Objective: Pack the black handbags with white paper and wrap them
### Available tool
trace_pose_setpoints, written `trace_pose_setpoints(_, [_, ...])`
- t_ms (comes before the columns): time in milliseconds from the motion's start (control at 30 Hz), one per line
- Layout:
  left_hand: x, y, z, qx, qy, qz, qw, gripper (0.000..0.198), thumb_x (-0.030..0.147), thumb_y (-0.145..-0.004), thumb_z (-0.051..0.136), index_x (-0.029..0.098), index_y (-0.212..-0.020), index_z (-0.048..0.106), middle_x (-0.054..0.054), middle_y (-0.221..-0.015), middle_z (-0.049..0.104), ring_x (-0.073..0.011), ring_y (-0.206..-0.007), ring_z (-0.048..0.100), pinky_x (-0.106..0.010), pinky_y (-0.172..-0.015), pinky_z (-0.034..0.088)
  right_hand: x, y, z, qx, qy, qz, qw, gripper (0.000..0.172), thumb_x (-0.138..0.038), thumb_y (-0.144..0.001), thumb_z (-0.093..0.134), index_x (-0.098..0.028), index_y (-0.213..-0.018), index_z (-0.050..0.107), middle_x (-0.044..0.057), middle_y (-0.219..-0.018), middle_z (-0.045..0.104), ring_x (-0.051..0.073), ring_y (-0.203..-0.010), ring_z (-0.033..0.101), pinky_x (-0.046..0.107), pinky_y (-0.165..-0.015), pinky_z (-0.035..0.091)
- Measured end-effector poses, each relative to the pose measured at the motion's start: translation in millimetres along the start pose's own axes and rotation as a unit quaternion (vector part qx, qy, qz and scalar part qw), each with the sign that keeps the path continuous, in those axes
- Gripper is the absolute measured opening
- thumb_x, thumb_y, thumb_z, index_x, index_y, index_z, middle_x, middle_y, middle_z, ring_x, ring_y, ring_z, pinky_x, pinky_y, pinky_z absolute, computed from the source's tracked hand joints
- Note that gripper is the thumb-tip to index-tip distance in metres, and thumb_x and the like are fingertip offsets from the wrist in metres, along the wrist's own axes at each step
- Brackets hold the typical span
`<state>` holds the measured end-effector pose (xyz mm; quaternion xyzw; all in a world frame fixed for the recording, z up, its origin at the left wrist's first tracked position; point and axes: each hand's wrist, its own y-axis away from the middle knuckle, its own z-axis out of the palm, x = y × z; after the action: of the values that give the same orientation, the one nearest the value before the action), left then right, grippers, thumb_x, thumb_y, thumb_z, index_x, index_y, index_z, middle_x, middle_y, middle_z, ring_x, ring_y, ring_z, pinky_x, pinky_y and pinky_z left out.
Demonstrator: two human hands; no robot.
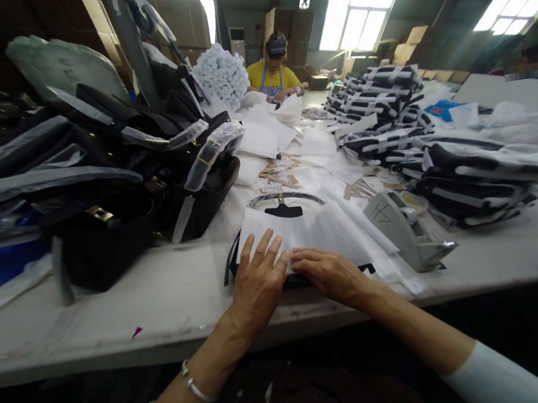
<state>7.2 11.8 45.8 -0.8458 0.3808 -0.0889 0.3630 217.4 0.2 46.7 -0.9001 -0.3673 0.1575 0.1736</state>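
A black handbag point(284, 211) lies flat near the table's front edge, its handle pointing away from me. White paper point(324, 230) covers most of its body. My left hand point(262, 280) rests on the left part of the paper with fingers spread. Beside it, my right hand point(330, 273) touches the paper's lower edge, its fingers bent and pressed together; whether they pinch anything is hidden. The two hands' fingertips nearly meet at the middle of the bag.
Black bags with wrapped handles point(102, 233) crowd the left. A grey tape dispenser point(405, 235) stands close on the right, before stacked wrapped bags point(380, 104). Paper sheets point(263, 131) and brown tags point(277, 172) lie beyond. A person in yellow point(257, 75) sits across the table.
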Motion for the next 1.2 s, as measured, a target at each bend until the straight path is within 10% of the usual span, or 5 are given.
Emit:
trace_pose_setpoints(133, [0.2, 0.3, 14.0, -0.080, 0.012, 0.018, 0.997, 0.018, 0.013, -0.098, 0.049, 0.016, -0.108, 0.063, -0.005, -0.099, 0.072, -0.0196, -0.096, 0.067, -0.043, -0.105, 0.042, 0.0, 4.3, 6.3, 0.037, 0.035, -0.009, 0.999, 0.027, -0.007, -0.095, 0.046, -0.018, -0.109, 0.067, 0.011, -0.118, 0.072, 0.021, -0.121, 0.063, 0.034, -0.102, 0.053])
trace_pose_setpoints(300, [-5.7, 6.4, 13.6, -0.037, 0.036, 0.058, 0.997, 0.021, 0.019, -0.100, 0.050, 0.017, -0.119, 0.058, -0.005, -0.114, 0.071, -0.0207, -0.109, 0.064, -0.043, -0.106, 0.039, -0.6, 7.8, 7.8, 0.085, 0.037, -0.026, 0.995, 0.027, -0.005, -0.094, 0.045, -0.018, -0.107, 0.064, 0.012, -0.117, 0.071, 0.021, -0.116, 0.066, 0.035, -0.100, 0.055])
trace_pose_setpoints(567, [-6.5, -0.8, 9.3, -0.056, 0.008, 0.087, 0.995, 0.020, 0.014, -0.100, 0.042, 0.018, -0.087, 0.058, -0.003, -0.080, 0.063, -0.0201, -0.076, 0.060, -0.036, -0.077, 0.048, -3.4, 3.7, -1.1, 0.098, -0.023, 0.007, 0.995, 0.017, -0.015, -0.097, 0.049, -0.019, -0.102, 0.065, 0.011, -0.115, 0.071, 0.022, -0.114, 0.065, 0.037, -0.102, 0.052])
trace_pose_setpoints(833, [-12.1, 2.7, 14.9, -0.106, 0.085, 0.109, 0.985, 0.018, 0.008, -0.099, 0.041, 0.013, -0.106, 0.057, -0.011, -0.114, 0.066, -0.0219, -0.112, 0.061, -0.033, -0.093, 0.050, -0.1, 3.1, 4.1, 0.110, -0.115, 0.219, 0.963, 0.019, -0.023, -0.097, 0.054, -0.022, -0.091, 0.072, 0.004, -0.093, 0.074, 0.019, -0.088, 0.070, 0.031, -0.085, 0.053])
trace_pose_setpoints(1200, [-0.2, -26.1, 3.8, -0.237, 0.093, -0.001, 0.967, 0.020, 0.032, -0.100, 0.051, 0.021, -0.114, 0.060, -0.005, -0.098, 0.065, -0.0230, -0.093, 0.062, -0.036, -0.081, 0.051, 8.9, 4.8, 15.9, 0.100, -0.114, 0.220, 0.964, 0.015, -0.017, -0.092, 0.060, -0.021, -0.098, 0.072, 0.004, -0.093, 0.073, 0.019, -0.089, 0.068, 0.030, -0.085, 0.051])
